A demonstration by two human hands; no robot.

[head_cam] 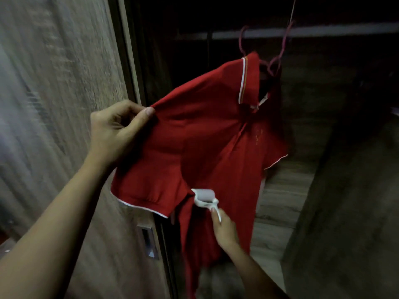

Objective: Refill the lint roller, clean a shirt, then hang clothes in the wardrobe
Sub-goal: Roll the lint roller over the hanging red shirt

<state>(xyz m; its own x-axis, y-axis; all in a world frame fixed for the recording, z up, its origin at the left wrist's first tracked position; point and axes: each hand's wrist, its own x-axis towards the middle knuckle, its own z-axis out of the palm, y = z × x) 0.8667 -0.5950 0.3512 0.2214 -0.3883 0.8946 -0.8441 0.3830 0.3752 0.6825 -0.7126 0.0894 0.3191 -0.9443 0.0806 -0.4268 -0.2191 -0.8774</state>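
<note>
A red polo shirt [207, 134] with white trim hangs on a red hanger [278, 52] from the rail [323, 30] inside the dark wardrobe. My left hand [116, 132] pinches the shirt's shoulder and pulls the sleeve out to the left. Lower down, my right hand [224, 228] grips the handle of a white lint roller [205, 196], whose roll presses on the shirt's front just below the sleeve hem.
A wood-grain sliding door [64, 104] with a recessed metal handle [149, 240] stands at the left. The wardrobe's inner wall [345, 212] and back panel [285, 190] close in on the right.
</note>
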